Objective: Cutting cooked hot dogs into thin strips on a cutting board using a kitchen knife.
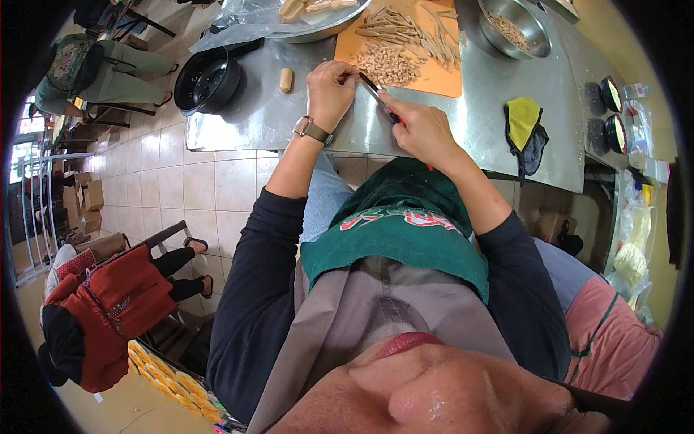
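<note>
My right hand (420, 125) is closed around a knife (374, 89) with a red and black handle, its dark blade pointing up and left. The blade tip reaches the fingertips of my left hand (332, 89), which are pinched together near the board's lower left corner; whether they hold a small piece cannot be told. On the orange cutting board (434, 84) lie a heap of small diced light-brown pieces (391, 64) and, above it, a pile of thin cut strips (390, 27). A short light-brown sausage-like piece (286, 80) lies on the steel table, left of my left hand.
A black pot (207, 81) stands at the steel table's (488, 130) left end. Behind are a plastic-covered metal basin (325, 33) and a steel bowl (515, 30) with chopped food. A yellow and grey cloth (525, 130) hangs over the near edge. Other people are at left and lower right.
</note>
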A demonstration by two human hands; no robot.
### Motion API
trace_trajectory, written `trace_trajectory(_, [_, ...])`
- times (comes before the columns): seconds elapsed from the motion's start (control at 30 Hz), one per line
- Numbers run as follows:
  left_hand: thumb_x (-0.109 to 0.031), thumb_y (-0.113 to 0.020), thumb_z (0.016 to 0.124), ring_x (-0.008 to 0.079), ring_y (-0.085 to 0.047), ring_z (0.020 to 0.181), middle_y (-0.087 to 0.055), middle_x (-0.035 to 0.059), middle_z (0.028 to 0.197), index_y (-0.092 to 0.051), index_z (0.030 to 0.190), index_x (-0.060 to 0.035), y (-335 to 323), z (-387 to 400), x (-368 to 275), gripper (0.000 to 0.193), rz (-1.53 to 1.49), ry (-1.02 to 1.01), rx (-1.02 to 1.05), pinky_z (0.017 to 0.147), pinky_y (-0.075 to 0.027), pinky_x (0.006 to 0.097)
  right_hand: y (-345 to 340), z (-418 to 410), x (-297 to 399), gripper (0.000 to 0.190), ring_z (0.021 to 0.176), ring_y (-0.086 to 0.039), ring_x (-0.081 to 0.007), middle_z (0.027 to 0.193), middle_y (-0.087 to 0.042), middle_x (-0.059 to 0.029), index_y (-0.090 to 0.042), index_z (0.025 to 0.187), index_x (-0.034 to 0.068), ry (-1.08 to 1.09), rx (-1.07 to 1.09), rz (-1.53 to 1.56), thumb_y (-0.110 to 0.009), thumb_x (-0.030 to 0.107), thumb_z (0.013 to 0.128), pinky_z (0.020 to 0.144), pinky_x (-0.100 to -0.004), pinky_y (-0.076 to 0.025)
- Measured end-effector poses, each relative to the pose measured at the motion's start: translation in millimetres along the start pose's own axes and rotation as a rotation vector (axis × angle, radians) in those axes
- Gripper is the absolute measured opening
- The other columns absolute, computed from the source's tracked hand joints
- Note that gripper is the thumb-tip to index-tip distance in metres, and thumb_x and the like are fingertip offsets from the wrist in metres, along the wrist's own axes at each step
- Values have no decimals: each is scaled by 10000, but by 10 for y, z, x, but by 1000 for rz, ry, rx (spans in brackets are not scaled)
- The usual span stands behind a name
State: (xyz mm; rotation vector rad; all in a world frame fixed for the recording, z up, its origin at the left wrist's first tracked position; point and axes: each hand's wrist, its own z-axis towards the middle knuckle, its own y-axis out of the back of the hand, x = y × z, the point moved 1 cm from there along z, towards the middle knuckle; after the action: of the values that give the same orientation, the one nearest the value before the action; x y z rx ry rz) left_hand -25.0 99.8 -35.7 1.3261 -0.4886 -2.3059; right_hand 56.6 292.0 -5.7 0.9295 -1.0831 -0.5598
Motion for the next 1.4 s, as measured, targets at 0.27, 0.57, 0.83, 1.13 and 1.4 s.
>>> trace_trajectory(0.27, [47, -699, 770, 255, -714, 758, -722, 122, 856, -736, 871, 2, -10, 12, -24, 117, 67, -99, 13, 679, -574, 316, -32, 125, -3, 588, 768, -674, -392, 879, -708, -183, -572, 1393, 153, 8, -37, 0, -572, 98, 807, 719, -501, -522])
trace_trajectory(0.57, [59, -684, 762, 243, -720, 749, -731, 127, 851, -741, 844, 2, -17, 62, -5, 115, 69, -47, 47, 690, -579, 312, 22, 86, 27, 587, 773, -672, -403, 882, -707, -192, -573, 1388, 130, 56, -89, 20, -575, 96, 802, 721, -515, -519])
trace_trajectory(0.83, [47, -673, 763, 234, -734, 774, -740, 133, 871, -750, 859, 4, 14, 51, -33, 130, 52, -17, 64, 725, -592, 310, 50, -14, -20, 583, 778, -672, -406, 872, -706, -191, -570, 1385, 136, 10, -24, 31, -585, 111, 803, 717, -515, -516])
trace_trajectory(1.13, [40, -676, 762, 225, -724, 746, -730, 121, 837, -734, 819, 1, 44, 29, -73, 91, 1, 88, 45, 718, -586, 303, 6, 6, 13, 583, 770, -672, -401, 868, -707, -182, -569, 1388, 137, -8, -4, 9, -578, 110, 806, 718, -515, -515])
trace_trajectory(1.4, [41, -669, 729, 228, -678, 647, -696, 123, 765, -721, 771, 0, -15, 23, -57, 79, -7, 3, -69, 627, -549, 310, -30, 91, 37, 582, 769, -672, -395, 874, -707, -176, -582, 1379, 134, 44, -57, -16, -573, 95, 799, 709, -507, -520])
